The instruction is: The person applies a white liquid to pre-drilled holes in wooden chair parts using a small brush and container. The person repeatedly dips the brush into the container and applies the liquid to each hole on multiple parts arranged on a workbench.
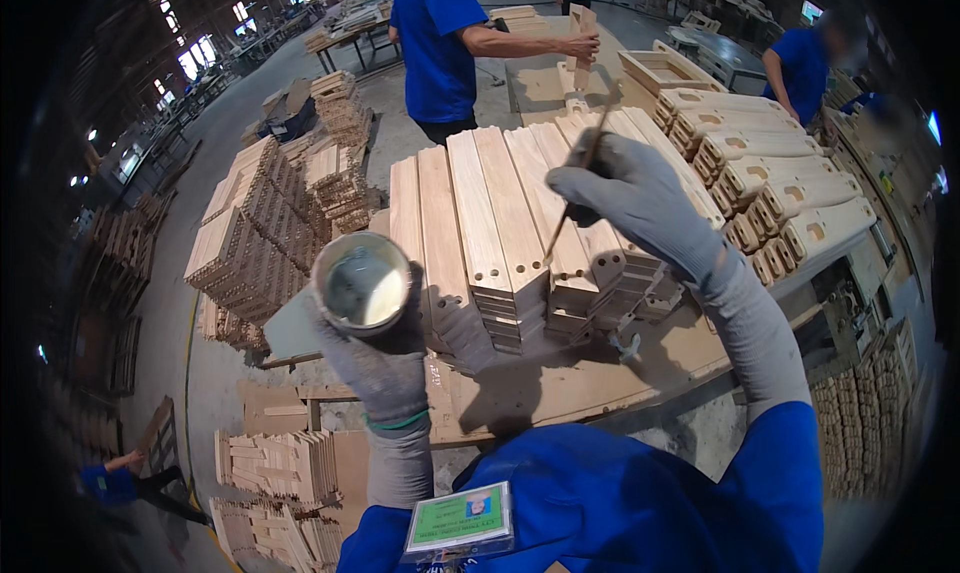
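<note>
Now the right hand (640,198), nearer the drilled boards (490,205), pinches a thin stick (557,237) slanting down-left toward their holes (494,273), left hand (388,368) gripping the cup (360,324).

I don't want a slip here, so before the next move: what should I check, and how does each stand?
1. Cup held by the left hand: ok, the gloved hand grips it.
2. Cup not empty: ok, pale material shows inside.
3. Thin stick held by the right hand: ok, slanting down toward the boards.
4. Stick's lower tip touching a board: cannot tell; it is close to the drilled ends.
5. Boards' near ends in one even line: not ok, they are staggered.
6. Co-worker's hand clear of both hands: ok, it is apart, beyond the boards.
</note>
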Demonstrator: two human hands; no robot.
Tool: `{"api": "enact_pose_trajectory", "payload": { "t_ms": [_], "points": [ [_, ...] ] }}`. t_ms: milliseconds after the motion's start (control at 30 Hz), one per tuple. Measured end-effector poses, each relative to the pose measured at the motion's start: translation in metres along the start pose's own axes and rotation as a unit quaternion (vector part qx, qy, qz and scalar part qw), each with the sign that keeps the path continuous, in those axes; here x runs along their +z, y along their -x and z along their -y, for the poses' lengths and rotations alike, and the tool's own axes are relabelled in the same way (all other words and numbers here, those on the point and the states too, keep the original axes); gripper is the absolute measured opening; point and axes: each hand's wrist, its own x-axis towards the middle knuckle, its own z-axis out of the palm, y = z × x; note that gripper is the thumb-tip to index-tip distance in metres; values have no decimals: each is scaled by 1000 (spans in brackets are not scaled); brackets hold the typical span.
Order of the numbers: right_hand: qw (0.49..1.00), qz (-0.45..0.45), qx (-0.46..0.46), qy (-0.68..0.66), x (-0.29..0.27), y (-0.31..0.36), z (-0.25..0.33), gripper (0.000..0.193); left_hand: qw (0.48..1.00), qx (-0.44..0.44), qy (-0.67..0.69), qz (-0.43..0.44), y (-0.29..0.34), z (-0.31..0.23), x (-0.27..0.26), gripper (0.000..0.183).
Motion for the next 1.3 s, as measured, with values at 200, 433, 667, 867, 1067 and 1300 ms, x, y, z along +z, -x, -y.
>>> {"api": "enact_pose_trajectory", "payload": {
  "t_ms": [200, 433, 667, 867, 1067, 1300],
  "points": [
    [998, 54, -10, 41, 25, -16, -12, 35, 999, 28, -14, -7, 0, -13, -3, 53],
    [987, 38, -121, 95, 35, -19, -16, 38, 1000, 22, 2, 4, 2, -17, -7, 51],
    [980, 52, -135, 137, 29, -16, -16, 37, 997, 51, -49, 34, 2, -15, -10, 47],
    [970, 36, -158, 179, 31, -19, -11, 38, 987, 89, -115, 64, 5, -16, -7, 42],
    [976, 54, -125, 171, 44, -18, -10, 44, 992, 73, -72, 75, 4, -17, -9, 41],
    [980, 44, -105, 163, 41, -20, -8, 42, 999, 1, -5, 33, 3, -13, 3, 51]
  ]
}}
